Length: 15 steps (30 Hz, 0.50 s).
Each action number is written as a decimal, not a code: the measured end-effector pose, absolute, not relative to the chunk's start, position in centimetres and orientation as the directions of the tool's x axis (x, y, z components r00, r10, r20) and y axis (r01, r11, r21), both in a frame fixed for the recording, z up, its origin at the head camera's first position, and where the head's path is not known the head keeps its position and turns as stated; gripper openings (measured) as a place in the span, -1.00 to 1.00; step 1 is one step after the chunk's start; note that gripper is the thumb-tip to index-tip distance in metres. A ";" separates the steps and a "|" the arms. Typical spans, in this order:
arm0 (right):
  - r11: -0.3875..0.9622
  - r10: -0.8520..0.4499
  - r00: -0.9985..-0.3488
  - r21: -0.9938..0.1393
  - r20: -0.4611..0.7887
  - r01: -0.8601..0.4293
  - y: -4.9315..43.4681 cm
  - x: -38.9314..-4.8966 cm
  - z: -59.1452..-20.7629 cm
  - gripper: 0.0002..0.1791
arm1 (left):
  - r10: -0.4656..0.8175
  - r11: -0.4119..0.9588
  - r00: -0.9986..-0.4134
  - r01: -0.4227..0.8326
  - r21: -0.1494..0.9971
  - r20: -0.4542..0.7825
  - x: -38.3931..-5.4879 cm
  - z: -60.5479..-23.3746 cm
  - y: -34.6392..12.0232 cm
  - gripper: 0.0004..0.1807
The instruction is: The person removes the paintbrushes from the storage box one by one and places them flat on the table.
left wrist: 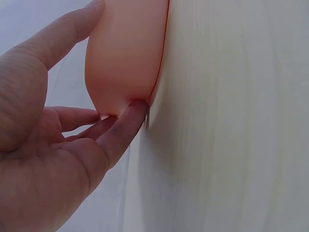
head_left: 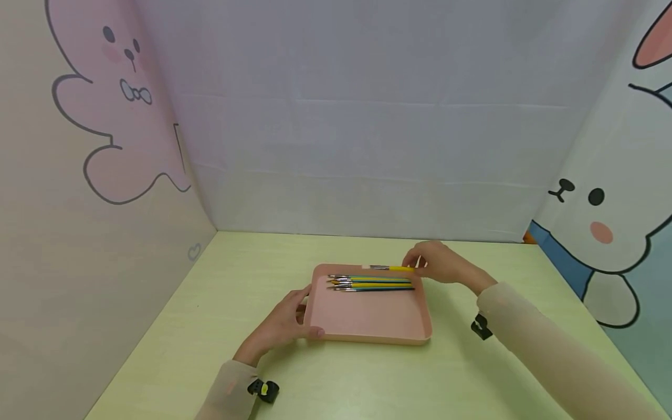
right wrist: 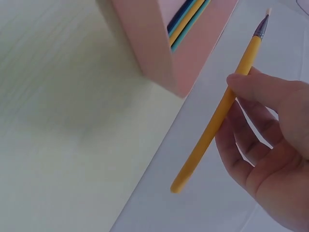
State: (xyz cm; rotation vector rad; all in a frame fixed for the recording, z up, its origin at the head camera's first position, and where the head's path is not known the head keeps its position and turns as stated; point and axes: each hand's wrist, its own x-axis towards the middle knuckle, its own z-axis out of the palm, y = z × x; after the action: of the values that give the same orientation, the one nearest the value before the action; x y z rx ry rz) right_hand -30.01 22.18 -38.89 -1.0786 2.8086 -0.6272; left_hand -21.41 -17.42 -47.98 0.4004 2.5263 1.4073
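A pink tray [head_left: 370,318] sits on the pale table. My left hand [head_left: 282,321] grips its left end, with the thumb at the front corner and the fingers along the side; the left wrist view shows the fingertips [left wrist: 133,113] against the tray wall [left wrist: 125,53]. Between thumb and fingers, my right hand [head_left: 443,262] pinches a yellow paintbrush [right wrist: 207,130] over the tray's back rim. Its pale bristle tip points left in the head view. Several paintbrushes [head_left: 373,285] with yellow, green and blue handles lie side by side near the tray's back wall.
The light wood-look table [head_left: 210,326] is bounded by a white backdrop [head_left: 367,146] behind. A panel with a pink cartoon animal [head_left: 126,116] stands on the left, and one with a white cartoon animal [head_left: 619,204] on the right.
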 end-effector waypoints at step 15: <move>0.754 -0.567 -0.823 -0.376 0.042 -0.539 30.9 -30.1 -39.4 -0.79 | 0.323 0.521 -0.944 0.117 0.846 -0.069 -21.2 -47.9 -17.3 0.27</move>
State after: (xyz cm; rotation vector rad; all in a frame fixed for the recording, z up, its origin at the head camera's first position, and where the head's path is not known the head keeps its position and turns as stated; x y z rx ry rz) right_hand -30.05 30.89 -39.45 -0.9067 2.8716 -0.5803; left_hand -21.23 -17.31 -47.93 0.3739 2.5435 1.3900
